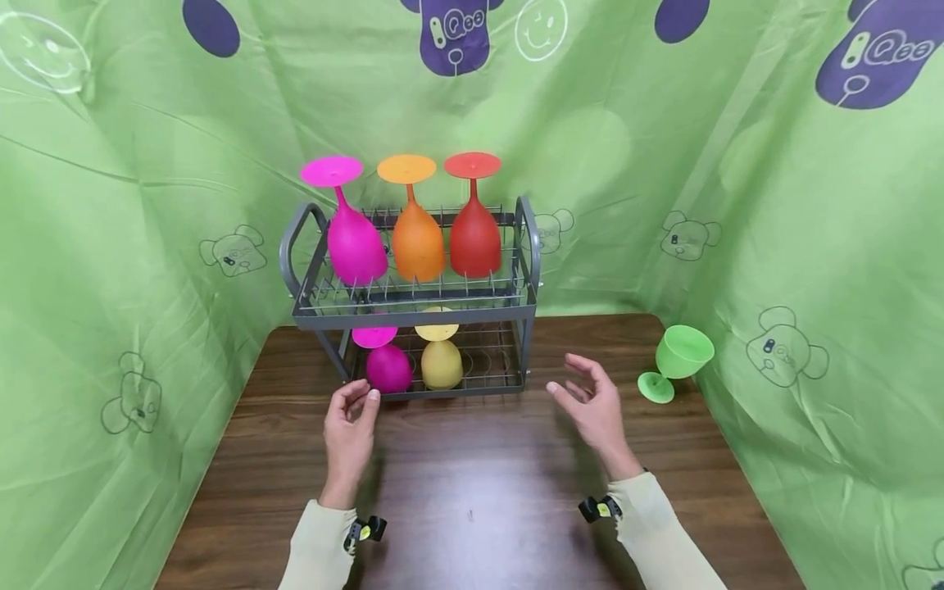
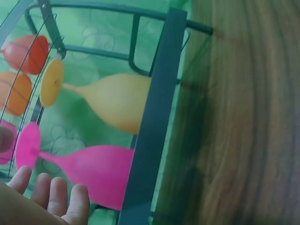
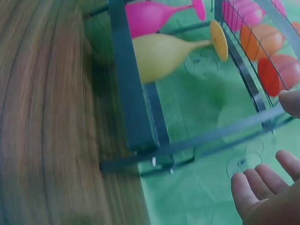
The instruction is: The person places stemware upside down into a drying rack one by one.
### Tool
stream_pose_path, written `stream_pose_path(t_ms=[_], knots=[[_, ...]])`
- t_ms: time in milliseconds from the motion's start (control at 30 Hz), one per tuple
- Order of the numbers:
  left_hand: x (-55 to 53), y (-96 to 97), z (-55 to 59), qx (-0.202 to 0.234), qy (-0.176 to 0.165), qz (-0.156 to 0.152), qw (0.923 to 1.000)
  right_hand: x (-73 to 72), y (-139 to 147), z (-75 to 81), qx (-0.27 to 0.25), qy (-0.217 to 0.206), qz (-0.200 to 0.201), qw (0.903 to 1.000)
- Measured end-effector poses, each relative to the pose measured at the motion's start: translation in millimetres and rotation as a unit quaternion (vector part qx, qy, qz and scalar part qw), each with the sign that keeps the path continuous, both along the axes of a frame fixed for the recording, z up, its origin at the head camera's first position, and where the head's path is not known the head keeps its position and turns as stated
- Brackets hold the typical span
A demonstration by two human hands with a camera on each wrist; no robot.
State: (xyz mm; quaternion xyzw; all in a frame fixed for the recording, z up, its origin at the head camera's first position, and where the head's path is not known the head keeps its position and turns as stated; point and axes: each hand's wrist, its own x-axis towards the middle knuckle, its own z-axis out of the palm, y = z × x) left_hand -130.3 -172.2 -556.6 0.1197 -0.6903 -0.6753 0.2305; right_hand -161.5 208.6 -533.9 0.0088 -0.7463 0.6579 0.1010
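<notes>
My left hand (image 1: 350,434) hovers at the front left corner of a two-tier dish rack (image 1: 413,315), its fingers loosely bent around nothing. The lower pink wine glass (image 1: 388,369) is nearest to it; in the left wrist view the fingertips (image 2: 57,194) show just beside that glass. Upside down to its right on the lower tier stands a yellow wine glass (image 1: 442,365). On the other side, my right hand (image 1: 599,410) is held in the air right of the rack, thumb and fingers spread and holding nothing. A green wine glass (image 1: 683,352) stands upright farther right.
Pink (image 1: 357,246), orange (image 1: 418,244) and red (image 1: 475,239) wine glasses stand upside down on the upper tier. The rack's grey side handles rise at both ends. Green printed cloth (image 1: 826,344) hangs around the brown wooden table (image 1: 472,492).
</notes>
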Motion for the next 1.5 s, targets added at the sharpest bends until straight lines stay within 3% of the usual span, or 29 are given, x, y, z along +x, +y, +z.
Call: stream_pose_path(t_ms=[300,667,867,1133,1333,1500], knots=[[17.7,15.7,-8.2,0.018,-0.029,-0.029,0.9990,13.2,41,-17.4,-0.021,-0.012,-0.087,0.9959],[35.3,24.0,-17.6,0.015,-0.063,-0.041,0.9971,13.9,84,-20.4,-0.060,0.002,-0.179,0.9820],[45.5,29.3,-26.2,0.004,-0.067,-0.032,0.9972,9.5,98,-22.5,-0.089,0.010,-0.198,0.9762],[53.2,41.5,-35.7,-0.009,-0.073,-0.035,0.9967,-1.1,129,-33.4,-0.088,-0.025,-0.268,0.9591],[56.3,47.6,-36.8,-0.008,-0.071,-0.039,0.9967,-8.8,149,-39.5,-0.098,-0.012,-0.306,0.9468],[59.2,52.8,-35.5,0.001,-0.062,-0.060,0.9963,-20.7,163,-47.3,-0.079,-0.017,-0.317,0.9451]])
